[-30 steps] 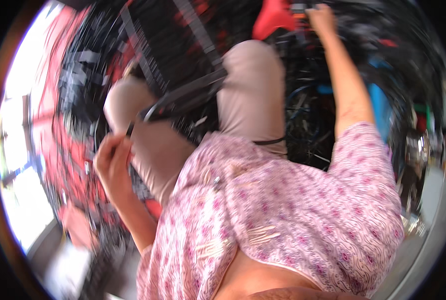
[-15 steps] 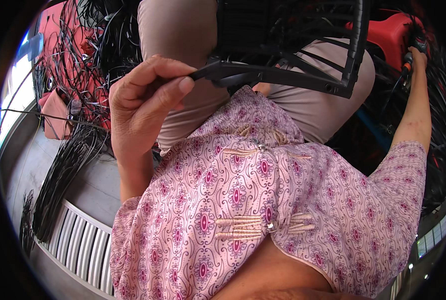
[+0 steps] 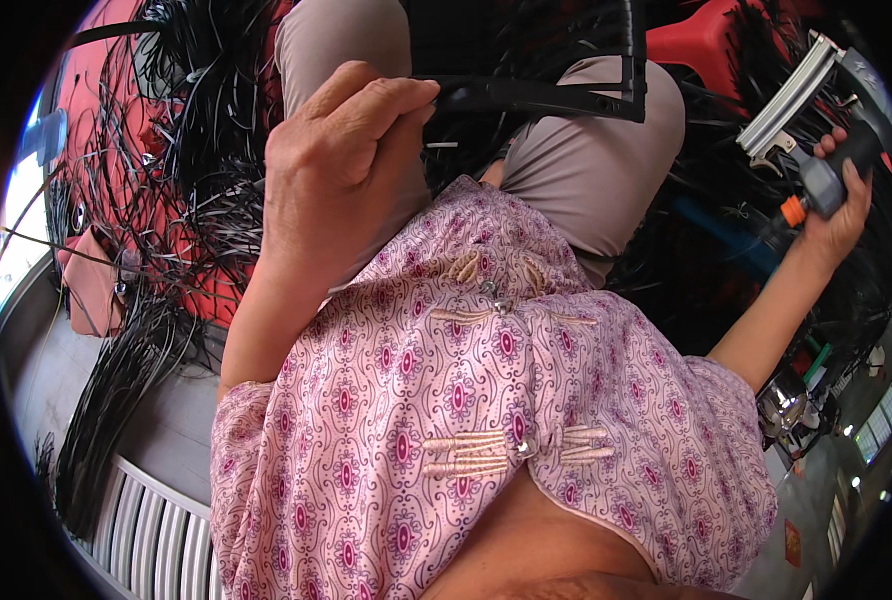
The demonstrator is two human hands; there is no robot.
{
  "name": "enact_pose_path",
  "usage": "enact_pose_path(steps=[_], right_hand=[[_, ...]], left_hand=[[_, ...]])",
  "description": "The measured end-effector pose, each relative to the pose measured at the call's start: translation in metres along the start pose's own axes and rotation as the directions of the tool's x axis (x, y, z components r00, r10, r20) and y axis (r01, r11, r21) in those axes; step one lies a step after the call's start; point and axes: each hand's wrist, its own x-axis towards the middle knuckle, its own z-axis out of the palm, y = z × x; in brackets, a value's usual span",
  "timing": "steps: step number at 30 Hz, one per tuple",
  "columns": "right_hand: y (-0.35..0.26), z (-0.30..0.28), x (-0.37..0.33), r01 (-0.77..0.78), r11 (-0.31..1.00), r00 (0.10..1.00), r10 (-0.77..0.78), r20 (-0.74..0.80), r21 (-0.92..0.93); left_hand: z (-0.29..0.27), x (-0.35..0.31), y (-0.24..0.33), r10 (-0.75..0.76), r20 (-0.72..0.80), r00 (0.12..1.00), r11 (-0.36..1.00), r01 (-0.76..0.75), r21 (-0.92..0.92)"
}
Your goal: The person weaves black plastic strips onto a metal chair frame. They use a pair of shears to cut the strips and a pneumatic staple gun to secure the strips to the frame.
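My left hand [image 3: 336, 165] is closed in a pinch, its fingertips on the end of a flat black strip [image 3: 511, 93]. The strip runs right to the corner of a black frame [image 3: 634, 75] standing over my lap. Out to the right, my right hand [image 3: 838, 225] is wrapped round the grip of a staple gun [image 3: 824, 180] with a silver magazine and an orange fitting at the base of its handle. The gun is raised, apart from the frame.
Loose black strips [image 3: 221, 110] pile over a red surface [image 3: 196, 295] at the left. A bundle of black strips [image 3: 116, 390] hangs beside a pink pouch [image 3: 94, 285] and a white slatted rack [image 3: 156, 520]. A red plastic piece [image 3: 701, 45] stands beyond my right knee.
My right hand has lifted the staple gun into clear view. My left hand has moved up and turned its back toward me. The frame sits farther left and higher in the picture.
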Motion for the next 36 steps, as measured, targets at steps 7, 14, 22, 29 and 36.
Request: enact_pose_path(steps=[7,14,22,29,36], right_hand=[[-0.051,0.132,-0.068,-0.335,0.873,0.893,0.414,0.176,-0.354],[-0.041,0.175,-0.081,-0.416,0.783,0.736,0.589,0.334,-0.462],[-0.040,0.184,-0.082,-0.437,0.702,0.639,0.683,0.355,-0.563],[-0.036,0.174,-0.087,-0.398,0.717,0.654,0.659,0.372,-0.573],[-0.031,0.165,-0.092,-0.319,0.769,0.676,0.594,0.436,-0.554]], left_hand=[[0.001,0.018,-0.027,-0.062,0.143,0.988,0.994,0.074,-0.081],[-0.008,0.042,-0.029,0.074,0.318,0.945,0.997,-0.062,-0.050],[-0.008,0.040,-0.033,0.062,0.328,0.943,0.996,-0.036,-0.085],[-0.008,0.041,-0.031,0.038,0.329,0.944,0.998,-0.017,-0.065],[-0.008,0.041,-0.030,0.018,0.326,0.945,0.997,0.007,-0.075]])
